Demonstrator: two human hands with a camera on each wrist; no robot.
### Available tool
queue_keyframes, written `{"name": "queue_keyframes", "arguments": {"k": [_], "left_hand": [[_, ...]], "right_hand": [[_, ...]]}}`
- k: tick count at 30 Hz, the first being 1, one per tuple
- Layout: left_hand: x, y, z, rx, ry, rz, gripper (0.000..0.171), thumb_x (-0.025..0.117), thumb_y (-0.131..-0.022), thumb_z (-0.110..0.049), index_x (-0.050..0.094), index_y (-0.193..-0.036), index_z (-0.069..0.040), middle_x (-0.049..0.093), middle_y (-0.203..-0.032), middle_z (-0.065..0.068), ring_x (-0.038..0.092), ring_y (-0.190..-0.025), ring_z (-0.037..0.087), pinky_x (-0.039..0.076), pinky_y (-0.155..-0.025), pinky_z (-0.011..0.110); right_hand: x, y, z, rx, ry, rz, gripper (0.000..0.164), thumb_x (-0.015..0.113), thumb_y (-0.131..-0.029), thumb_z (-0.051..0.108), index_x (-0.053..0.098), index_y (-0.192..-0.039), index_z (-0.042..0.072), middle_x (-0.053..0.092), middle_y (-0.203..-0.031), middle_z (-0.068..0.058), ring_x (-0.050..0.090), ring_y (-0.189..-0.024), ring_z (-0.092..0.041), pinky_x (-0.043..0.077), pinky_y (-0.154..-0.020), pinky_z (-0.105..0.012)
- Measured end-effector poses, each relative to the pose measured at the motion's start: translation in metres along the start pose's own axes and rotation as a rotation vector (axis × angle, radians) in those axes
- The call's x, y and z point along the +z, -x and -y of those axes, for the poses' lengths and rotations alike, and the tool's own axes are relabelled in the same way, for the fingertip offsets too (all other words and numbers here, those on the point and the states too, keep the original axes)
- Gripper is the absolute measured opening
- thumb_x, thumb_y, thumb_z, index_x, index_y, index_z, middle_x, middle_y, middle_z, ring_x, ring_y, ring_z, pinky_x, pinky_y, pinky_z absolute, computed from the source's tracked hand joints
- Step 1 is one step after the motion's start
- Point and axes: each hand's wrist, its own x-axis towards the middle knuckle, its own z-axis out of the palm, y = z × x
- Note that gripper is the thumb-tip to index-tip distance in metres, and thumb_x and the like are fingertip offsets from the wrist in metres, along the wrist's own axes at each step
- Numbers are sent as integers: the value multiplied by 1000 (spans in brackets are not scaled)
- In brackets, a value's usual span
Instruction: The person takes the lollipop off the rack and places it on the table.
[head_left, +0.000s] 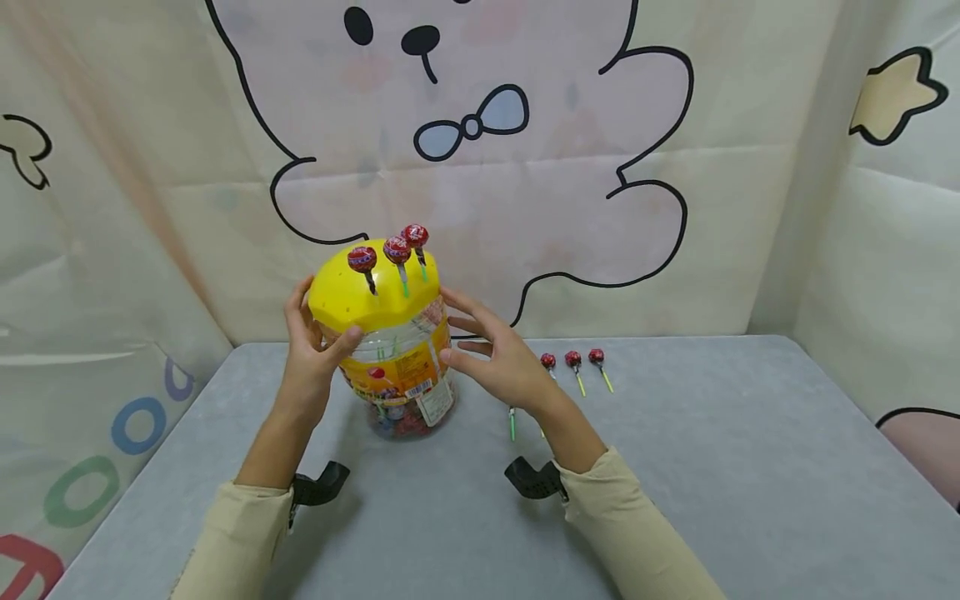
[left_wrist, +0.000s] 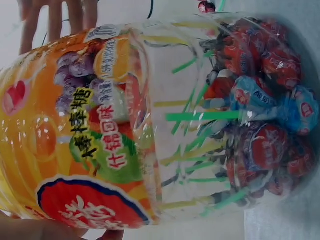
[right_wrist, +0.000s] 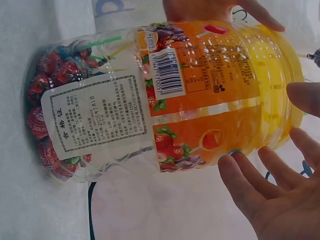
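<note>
A clear plastic candy jar [head_left: 393, 375] with an orange label leans slightly left over the table. Wrapped lollipops [left_wrist: 270, 145] with green and yellow sticks fill its bottom, heads down. Its yellow lid [head_left: 337, 292] carries three red lollipops [head_left: 397, 250] standing upright by their sticks. My left hand [head_left: 306, 375] grips the jar's upper left side just under the lid, thumb at the front and fingers behind. On the other side, my right hand [head_left: 504, 360] has its fingers spread and fairly straight, fingertips right at the jar's upper side.
Several red-headed lollipops lie to the right on the grey table [head_left: 712, 467], among them one lollipop [head_left: 597, 358] with a yellow stick. My right hand and wrist partly cover others, such as a green stick [head_left: 512, 423]. Behind the table hangs a printed curtain [head_left: 525, 208].
</note>
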Motion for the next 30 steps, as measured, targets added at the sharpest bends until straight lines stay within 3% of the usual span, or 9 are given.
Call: {"name": "queue_keyframes", "arguments": {"k": [5,10,17,25,30], "left_hand": [[0,2,4,-10,-14,-11,83,63,-96,-15,7,-154,-35,30,-152,-2,44,-130,17,35,-118,46],[6,5,-1,-16,-62,-61,83,66,-94,-13,11,-153,-36,24,-154,-7,41,-131,17,44,-109,35],[12,5,-4,0,-81,-97,87,70,-91,-11,12,-151,-36,19,-155,-8,35,-136,19,34,-119,52],[14,4,-4,11,-100,-87,88,70,-92,-13,9,-152,-36,17,-156,-7,36,-135,21,33,-119,52],[13,5,-5,-15,-117,-91,89,70,-92,-15,8,-152,-37,16,-157,-6,32,-140,24,32,-120,53]], "right_hand": [[4,1,1,17,-8,4,69,65,-97,17,32,-154,37,32,-161,4,44,-142,-26,43,-112,-51],[5,0,-1,20,-7,-1,73,66,-96,17,29,-154,41,29,-162,9,41,-144,-25,42,-113,-51],[4,-1,-2,9,13,15,78,65,-96,17,22,-156,40,23,-164,13,36,-148,-24,40,-114,-52],[1,1,6,3,80,25,78,64,-96,20,20,-158,37,23,-165,12,38,-147,-26,40,-114,-54],[3,3,7,-2,96,39,77,63,-96,20,19,-159,34,23,-165,9,38,-147,-25,41,-114,-53]]}}
